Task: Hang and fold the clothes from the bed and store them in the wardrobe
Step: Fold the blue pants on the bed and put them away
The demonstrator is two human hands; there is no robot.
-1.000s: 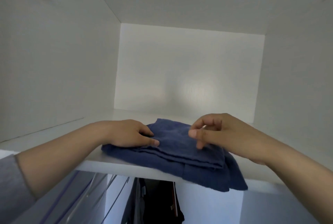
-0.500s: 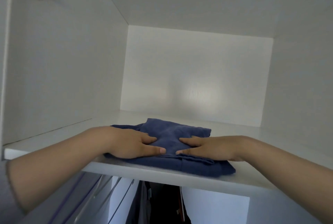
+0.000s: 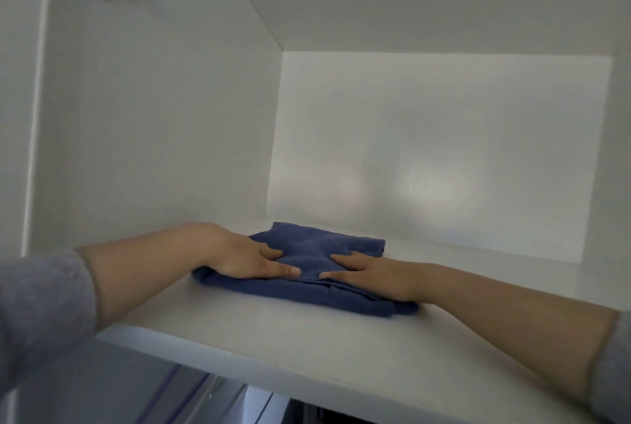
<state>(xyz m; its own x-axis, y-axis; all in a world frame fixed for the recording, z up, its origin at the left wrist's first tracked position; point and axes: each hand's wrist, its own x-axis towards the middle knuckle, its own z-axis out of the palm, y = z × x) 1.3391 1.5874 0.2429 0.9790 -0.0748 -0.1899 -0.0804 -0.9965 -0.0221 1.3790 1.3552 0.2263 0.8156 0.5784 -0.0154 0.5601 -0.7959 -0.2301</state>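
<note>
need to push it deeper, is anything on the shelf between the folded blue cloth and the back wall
Nothing visible does. The left hand and right hand lie flat on the folded blue cloth, and the strip of shelf between it and the back wall shows only bare white board.

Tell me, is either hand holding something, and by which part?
Nothing is held. The left hand and the right hand press flat, fingers straight, on the folded blue garment.

A: Where's the folded blue garment (image 3: 317, 244)?
B: Flat on the white wardrobe shelf (image 3: 273, 331), back from its front edge.
A: And the hands?
B: Left hand (image 3: 246, 258) and right hand (image 3: 368, 273) press flat on top, fingers straight, fingertips nearly meeting.
</note>
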